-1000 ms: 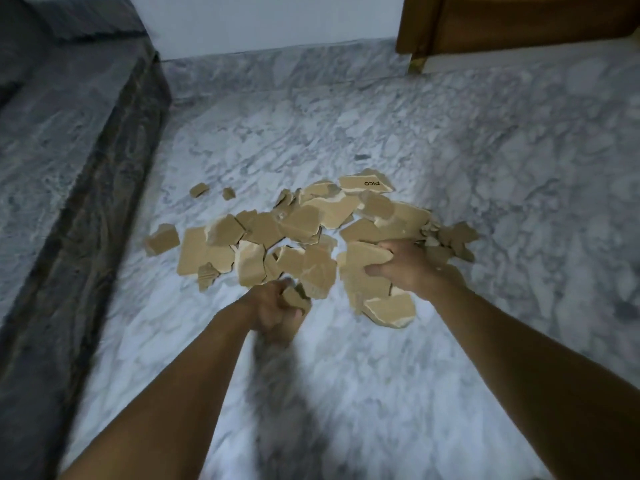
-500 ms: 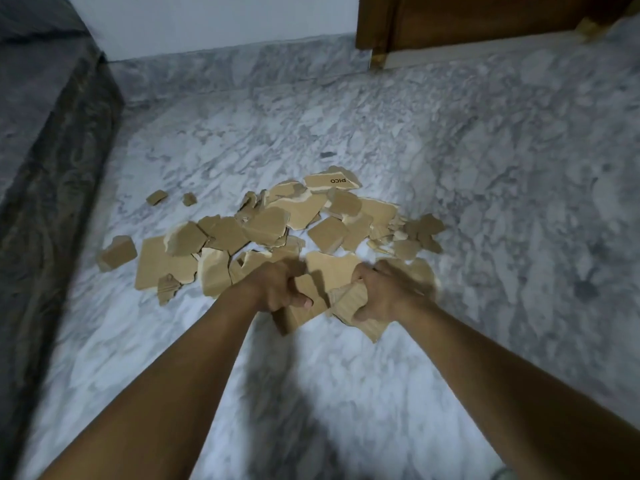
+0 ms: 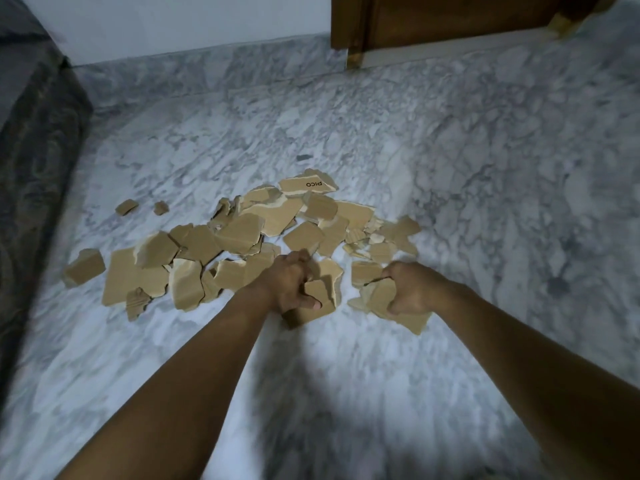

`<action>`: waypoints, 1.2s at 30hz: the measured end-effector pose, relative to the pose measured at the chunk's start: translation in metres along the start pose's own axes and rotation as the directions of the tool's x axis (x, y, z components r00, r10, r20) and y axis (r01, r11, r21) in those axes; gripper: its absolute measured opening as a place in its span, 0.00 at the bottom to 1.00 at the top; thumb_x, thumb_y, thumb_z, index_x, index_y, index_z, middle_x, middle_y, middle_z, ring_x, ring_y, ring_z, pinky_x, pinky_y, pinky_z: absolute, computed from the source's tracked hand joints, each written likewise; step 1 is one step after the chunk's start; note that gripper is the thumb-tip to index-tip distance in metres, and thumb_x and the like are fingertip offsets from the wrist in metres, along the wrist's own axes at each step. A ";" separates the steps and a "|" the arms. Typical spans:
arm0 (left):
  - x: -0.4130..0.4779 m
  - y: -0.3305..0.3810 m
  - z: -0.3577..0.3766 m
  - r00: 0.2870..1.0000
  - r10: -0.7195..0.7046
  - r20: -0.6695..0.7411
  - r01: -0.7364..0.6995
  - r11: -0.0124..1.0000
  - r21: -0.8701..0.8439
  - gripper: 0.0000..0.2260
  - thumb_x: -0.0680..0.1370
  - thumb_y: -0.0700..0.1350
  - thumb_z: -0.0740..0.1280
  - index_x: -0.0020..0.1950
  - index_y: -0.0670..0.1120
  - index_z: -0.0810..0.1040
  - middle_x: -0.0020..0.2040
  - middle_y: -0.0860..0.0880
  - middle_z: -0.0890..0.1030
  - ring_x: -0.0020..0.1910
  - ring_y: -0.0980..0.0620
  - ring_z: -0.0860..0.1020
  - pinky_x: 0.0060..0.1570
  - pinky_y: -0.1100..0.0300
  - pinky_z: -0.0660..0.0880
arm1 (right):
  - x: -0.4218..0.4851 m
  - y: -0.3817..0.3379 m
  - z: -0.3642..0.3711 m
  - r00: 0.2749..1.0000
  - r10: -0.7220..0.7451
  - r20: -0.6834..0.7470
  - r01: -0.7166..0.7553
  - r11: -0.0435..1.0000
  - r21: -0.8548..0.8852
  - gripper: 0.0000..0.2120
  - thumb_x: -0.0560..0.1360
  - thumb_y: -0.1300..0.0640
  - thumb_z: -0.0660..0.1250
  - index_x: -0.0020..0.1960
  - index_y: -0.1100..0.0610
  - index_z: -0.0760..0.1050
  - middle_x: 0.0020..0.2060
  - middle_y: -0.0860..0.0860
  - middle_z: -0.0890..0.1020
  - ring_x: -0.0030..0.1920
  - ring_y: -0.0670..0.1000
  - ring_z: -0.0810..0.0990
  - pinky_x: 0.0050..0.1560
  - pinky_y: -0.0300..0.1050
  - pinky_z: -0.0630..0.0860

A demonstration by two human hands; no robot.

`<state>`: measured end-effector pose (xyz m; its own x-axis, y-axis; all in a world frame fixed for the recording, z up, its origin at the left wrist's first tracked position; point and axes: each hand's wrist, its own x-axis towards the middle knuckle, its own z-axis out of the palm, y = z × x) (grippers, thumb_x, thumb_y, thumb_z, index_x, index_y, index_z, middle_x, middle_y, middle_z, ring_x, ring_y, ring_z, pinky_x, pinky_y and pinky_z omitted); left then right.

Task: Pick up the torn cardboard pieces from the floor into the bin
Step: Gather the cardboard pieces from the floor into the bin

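— Grey-veined marble floor (image 3: pixel 467 161), with a white wall (image 3: pixel 173 22) and a brown door (image 3: pixel 450 19) at the far end and a dark ledge (image 3: pixel 38 140) on the left. What of the hands?

— Both are fisted round cardboard. The left hand (image 3: pixel 291 285) curls fingers and thumb over a clump (image 3: pixel 322 294) of overlapping scraps. The right hand (image 3: pixel 412 289) clutches its own wad (image 3: pixel 384 299), with scraps jutting out below the fist.

— Changed from half a second back?

— Yes. Then the fists sat almost knuckle to knuckle over one heap. Now they are apart, with bare floor between them, each with its own load. A second ago the right hand lay flatter on the scraps and the left held only one small piece.

— Are the loads off the floor?

— Cannot tell. Both sit low at the pile's near edge.

— And the rest of the cardboard?

— The pile (image 3: pixel 242 230) spreads beyond the hands: brown, ragged scraps that overlap, with pale torn cores showing. At its far tip lies the PICO scrap (image 3: pixel 304 185), its print upside down. A chunk (image 3: pixel 85 266) lies apart at the left end, and two small bits (image 3: pixel 126 206) sit off toward the ledge.
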<state>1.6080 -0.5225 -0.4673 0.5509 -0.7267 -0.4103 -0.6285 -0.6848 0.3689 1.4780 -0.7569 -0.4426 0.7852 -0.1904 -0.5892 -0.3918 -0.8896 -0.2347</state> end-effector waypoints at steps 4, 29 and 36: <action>0.009 0.011 0.009 0.998 -0.025 0.060 0.014 0.982 0.186 0.27 0.68 0.61 0.74 0.62 0.54 0.71 0.80 0.50 0.52 0.75 0.39 0.56 0.67 0.36 0.64 | -0.011 0.010 0.031 0.997 -0.003 0.081 0.006 0.999 -0.036 0.29 0.70 0.55 0.73 0.70 0.50 0.72 0.66 0.55 0.75 0.56 0.55 0.81 0.52 0.45 0.80; -0.068 -0.008 -0.008 0.958 -0.267 -0.104 0.194 0.871 -0.452 0.12 0.66 0.50 0.81 0.45 0.54 0.83 0.37 0.58 0.84 0.40 0.62 0.81 0.41 0.65 0.77 | 0.034 -0.030 0.016 0.989 0.066 -0.130 -0.061 0.997 0.040 0.34 0.64 0.44 0.79 0.64 0.57 0.74 0.63 0.56 0.75 0.63 0.57 0.75 0.61 0.50 0.75; -0.078 -0.030 -0.018 0.976 -0.215 -0.044 0.182 0.903 -0.390 0.14 0.74 0.50 0.74 0.58 0.51 0.79 0.46 0.57 0.83 0.50 0.56 0.80 0.48 0.65 0.72 | 0.015 -0.029 -0.012 0.998 0.046 0.035 -0.050 0.994 0.096 0.35 0.55 0.39 0.81 0.52 0.56 0.73 0.48 0.53 0.78 0.50 0.55 0.79 0.40 0.43 0.78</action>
<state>1.5940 -0.4457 -0.4313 0.6968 -0.5638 -0.4435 -0.2532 -0.7718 0.5833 1.5067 -0.7384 -0.4354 0.7490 -0.2170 -0.6260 -0.4748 -0.8348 -0.2786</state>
